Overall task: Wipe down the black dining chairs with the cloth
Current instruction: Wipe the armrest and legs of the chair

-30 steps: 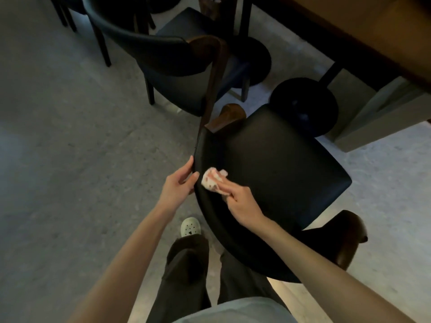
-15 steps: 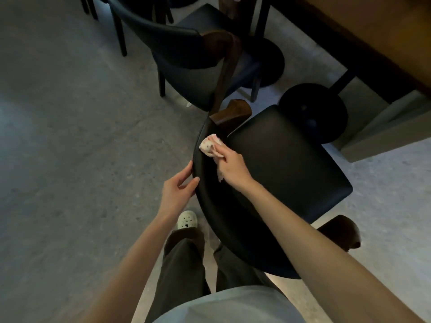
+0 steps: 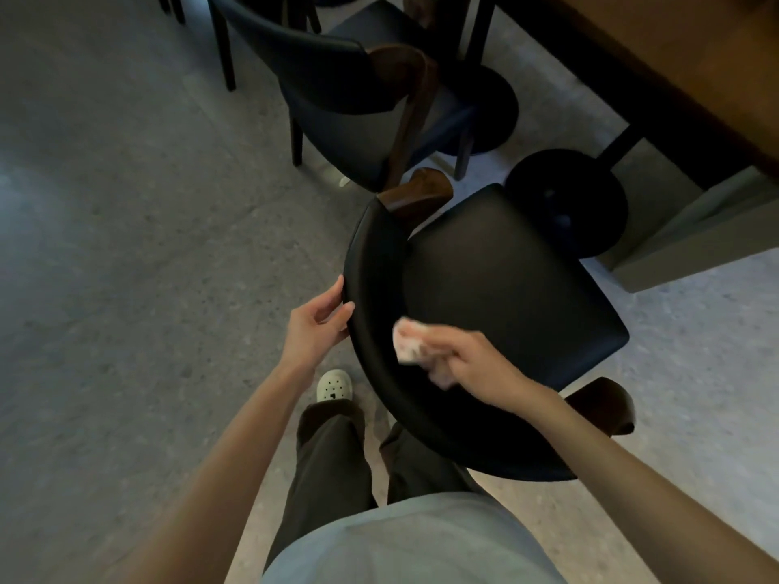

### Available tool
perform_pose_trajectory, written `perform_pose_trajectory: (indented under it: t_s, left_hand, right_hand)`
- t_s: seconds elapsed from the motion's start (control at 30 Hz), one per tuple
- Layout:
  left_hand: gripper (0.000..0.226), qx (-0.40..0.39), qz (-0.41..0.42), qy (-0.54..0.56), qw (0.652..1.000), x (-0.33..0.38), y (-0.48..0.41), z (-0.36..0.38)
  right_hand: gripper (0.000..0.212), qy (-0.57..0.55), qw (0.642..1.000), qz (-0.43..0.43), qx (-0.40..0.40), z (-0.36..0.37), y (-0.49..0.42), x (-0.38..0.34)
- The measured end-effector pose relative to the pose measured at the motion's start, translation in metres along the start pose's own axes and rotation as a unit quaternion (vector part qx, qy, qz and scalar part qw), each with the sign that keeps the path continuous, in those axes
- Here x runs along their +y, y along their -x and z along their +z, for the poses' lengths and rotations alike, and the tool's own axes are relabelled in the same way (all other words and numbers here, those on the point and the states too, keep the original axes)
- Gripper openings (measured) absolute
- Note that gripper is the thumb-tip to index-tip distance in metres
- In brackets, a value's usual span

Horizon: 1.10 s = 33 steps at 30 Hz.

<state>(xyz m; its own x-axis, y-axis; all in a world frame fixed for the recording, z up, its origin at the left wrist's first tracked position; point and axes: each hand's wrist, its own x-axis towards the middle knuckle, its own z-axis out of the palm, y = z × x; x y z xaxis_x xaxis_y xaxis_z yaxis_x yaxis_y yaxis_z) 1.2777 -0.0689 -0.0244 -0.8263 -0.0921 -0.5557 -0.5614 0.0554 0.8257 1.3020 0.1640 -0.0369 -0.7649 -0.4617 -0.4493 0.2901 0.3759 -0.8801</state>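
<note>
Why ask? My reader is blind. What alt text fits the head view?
A person's right hand presses a pale cloth against the inside of a black chair's curved back while the left hand holds its outer edge. A second chair stands beyond.

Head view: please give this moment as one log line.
right hand: holds cloth against black chair backrest | left hand: holds backrest edge | stage: wiping

No legible text, label, brand mark, number or sign is visible on the black dining chair (image 3: 506,288), the cloth (image 3: 411,341), the wooden table (image 3: 674,56), the shoe (image 3: 334,385) or the floor (image 3: 126,246).
</note>
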Motion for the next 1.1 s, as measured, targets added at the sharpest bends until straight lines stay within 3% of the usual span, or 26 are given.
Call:
perform_pose_trajectory:
  t_s: [0.1,0.27,0.53,0.6,0.7,0.8,0.97,1.1]
  left_hand:
    - [0.045,0.014,-0.01,0.022,1.0,-0.003,-0.001,0.0]
    - [0.04,0.04,-0.021,0.03,0.999,-0.008,0.001,0.002]
    - [0.037,0.059,-0.026,0.044,0.997,-0.005,0.004,0.007]
    - [0.037,0.058,-0.031,0.045,0.997,-0.003,0.004,0.007]
    - [0.036,0.051,-0.05,0.069,0.995,-0.003,0.003,0.005]
    - [0.034,0.064,-0.064,0.093,0.992,-0.002,0.004,0.007]
    - [0.034,0.062,-0.063,0.097,0.991,-0.004,0.007,0.004]
    - [0.043,-0.007,-0.046,0.064,0.997,-0.011,0.01,-0.007]
  right_hand:
    - [0.069,-0.001,0.995,-0.031,0.099,0.008,-0.052,-0.024]
    - [0.066,0.097,0.987,-0.013,0.13,0.041,-0.083,-0.032]
    - [0.072,0.211,0.974,-0.023,-0.081,0.021,0.041,0.02]
    - [0.068,0.189,0.978,-0.014,-0.091,0.009,0.041,0.016]
    - [0.066,0.054,0.997,-0.037,0.029,0.001,0.006,-0.017]
    - [0.062,0.027,0.986,-0.074,0.145,-0.003,-0.061,-0.049]
    - [0.058,0.123,0.977,-0.029,0.17,0.008,-0.143,-0.068]
    - [0.06,0.172,0.971,-0.063,0.153,0.027,-0.12,-0.051]
